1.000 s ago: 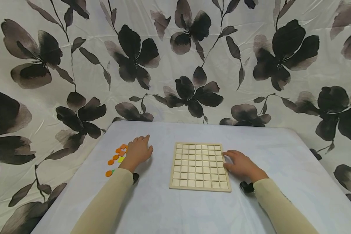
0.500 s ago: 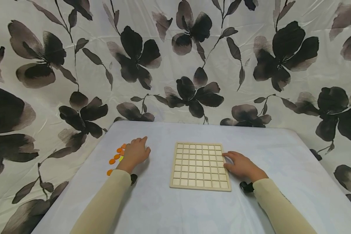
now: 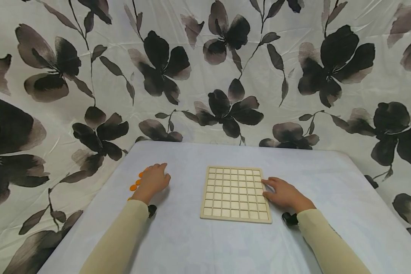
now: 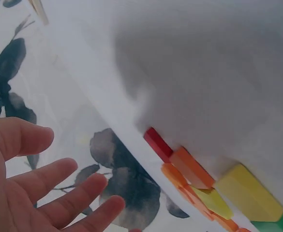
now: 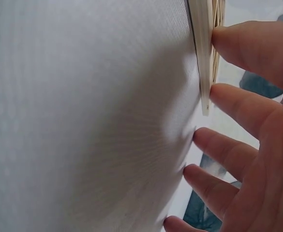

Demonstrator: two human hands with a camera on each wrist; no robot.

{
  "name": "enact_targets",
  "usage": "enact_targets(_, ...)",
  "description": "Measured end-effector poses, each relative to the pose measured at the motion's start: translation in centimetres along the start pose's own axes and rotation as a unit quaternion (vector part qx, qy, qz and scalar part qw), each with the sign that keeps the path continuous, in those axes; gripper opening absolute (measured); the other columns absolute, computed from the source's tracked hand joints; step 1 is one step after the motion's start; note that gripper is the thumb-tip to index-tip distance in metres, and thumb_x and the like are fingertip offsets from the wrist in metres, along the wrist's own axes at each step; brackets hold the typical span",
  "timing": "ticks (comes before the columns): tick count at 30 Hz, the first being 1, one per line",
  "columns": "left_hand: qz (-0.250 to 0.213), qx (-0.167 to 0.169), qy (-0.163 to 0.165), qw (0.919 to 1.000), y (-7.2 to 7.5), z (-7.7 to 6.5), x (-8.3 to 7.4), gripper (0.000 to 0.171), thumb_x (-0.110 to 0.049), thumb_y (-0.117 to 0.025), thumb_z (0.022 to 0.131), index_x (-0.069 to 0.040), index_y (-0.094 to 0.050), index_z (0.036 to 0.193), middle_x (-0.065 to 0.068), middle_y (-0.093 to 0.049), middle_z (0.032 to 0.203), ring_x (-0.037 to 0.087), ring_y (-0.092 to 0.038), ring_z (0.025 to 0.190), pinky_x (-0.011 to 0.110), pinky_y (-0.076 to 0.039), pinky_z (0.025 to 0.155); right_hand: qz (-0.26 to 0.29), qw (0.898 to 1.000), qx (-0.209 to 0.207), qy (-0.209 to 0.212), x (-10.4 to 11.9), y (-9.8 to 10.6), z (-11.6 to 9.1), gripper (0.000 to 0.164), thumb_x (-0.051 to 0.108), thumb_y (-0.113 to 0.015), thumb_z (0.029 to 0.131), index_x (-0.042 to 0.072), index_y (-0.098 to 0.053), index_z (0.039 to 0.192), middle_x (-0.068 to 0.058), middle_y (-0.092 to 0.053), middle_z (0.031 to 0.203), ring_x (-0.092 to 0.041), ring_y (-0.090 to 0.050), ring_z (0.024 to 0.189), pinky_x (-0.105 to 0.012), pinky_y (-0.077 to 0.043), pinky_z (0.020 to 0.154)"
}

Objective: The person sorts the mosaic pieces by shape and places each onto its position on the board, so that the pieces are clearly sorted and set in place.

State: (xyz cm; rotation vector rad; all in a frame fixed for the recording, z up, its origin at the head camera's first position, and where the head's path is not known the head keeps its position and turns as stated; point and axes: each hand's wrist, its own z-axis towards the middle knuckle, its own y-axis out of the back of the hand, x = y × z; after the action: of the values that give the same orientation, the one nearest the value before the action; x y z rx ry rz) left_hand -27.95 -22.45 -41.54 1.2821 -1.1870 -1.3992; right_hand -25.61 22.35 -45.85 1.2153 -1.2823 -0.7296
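A square wooden grid board (image 3: 235, 195) lies on the white table, its cells bare. My right hand (image 3: 283, 193) rests at the board's right edge, thumb and index fingertip touching its side, the other fingertips on the cloth. My left hand (image 3: 152, 182) hovers over the small coloured pieces at the left, fingers spread and holding nothing. Orange discs (image 3: 133, 187) show beside that hand; the hand and sleeve hide other pieces. In the left wrist view a red piece (image 4: 157, 144), an orange block (image 4: 192, 167), a yellow block (image 4: 250, 193) and a green piece (image 4: 275, 224) lie close together.
A white cloth covers the table (image 3: 185, 243). Behind it and at the left hangs a pale curtain (image 3: 205, 68) with dark flowers. Both wrists wear a dark strap-on device (image 3: 289, 219).
My left hand has moved left and slightly toward me, covering more of the coloured pieces. The right hand stays at the board's edge.
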Motion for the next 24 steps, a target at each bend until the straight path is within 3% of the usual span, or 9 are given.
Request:
enact_targets(13, 0.001, 0.004, 0.018, 0.9998, 0.1, -0.5, 0.6, 0.053, -0.024, -0.042, 0.094, 0.001, -0.044, 0.141, 0.026, -0.049, 0.139, 0.047, -0.046, 0.126, 0.063, -0.039, 0.098, 0.002, 1.000, 0.009, -0.003, 0.2, 0.2, 0.0, 0.059, 0.041, -0.051, 0.096, 0.015, -0.040, 0.148, -0.024, -0.034, 0.152, -0.047, -0.034, 0.138, -0.063, -0.033, 0.106)
enact_targets(24, 0.007, -0.005, 0.018, 0.9998, -0.3, -0.6, 1.7, 0.052, -0.023, -0.042, 0.094, 0.001, -0.047, 0.139, 0.026, -0.051, 0.136, 0.045, -0.049, 0.124, 0.060, -0.044, 0.096, -0.009, 1.000, 0.021, -0.011, 0.8, 0.4, 0.7, 0.054, 0.038, -0.051, 0.096, 0.019, -0.043, 0.147, -0.025, -0.033, 0.152, -0.049, -0.035, 0.137, -0.066, -0.034, 0.103)
